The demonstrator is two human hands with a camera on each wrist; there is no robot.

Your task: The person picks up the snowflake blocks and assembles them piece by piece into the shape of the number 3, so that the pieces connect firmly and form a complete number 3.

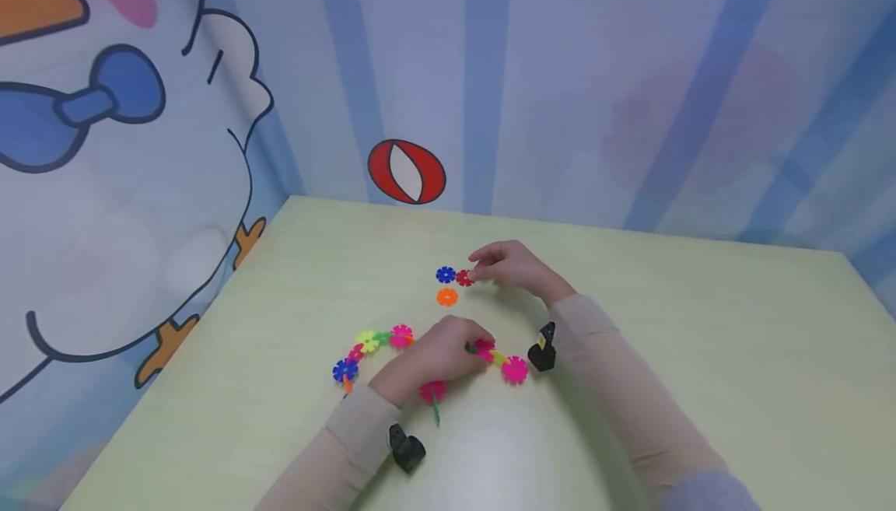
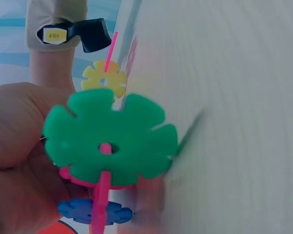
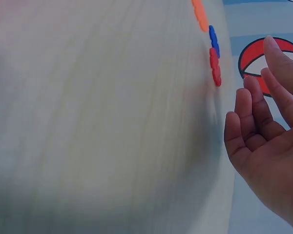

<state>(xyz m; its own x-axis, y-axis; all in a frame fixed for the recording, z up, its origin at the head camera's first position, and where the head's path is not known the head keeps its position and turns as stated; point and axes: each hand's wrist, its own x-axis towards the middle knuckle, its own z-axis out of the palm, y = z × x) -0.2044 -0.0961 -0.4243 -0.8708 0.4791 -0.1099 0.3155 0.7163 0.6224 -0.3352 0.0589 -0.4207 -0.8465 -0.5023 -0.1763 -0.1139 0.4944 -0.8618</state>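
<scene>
My left hand grips a chain of slotted plastic snowflake discs just above the table. A green disc with a pink one slotted through it shows close to the palm in the left wrist view. A bright pink disc forms the chain's right end, while a blue disc lies far around the curve at left. Over the table farther back, my right hand holds nothing, its fingers loosely bent beside a loose red disc. Part of the chain is hidden behind the left hand.
Next to the red disc lie a loose blue disc and an orange disc. The pale table meets a blue striped wall at the back and a cartoon-printed wall at left. Both wrists carry black camera mounts.
</scene>
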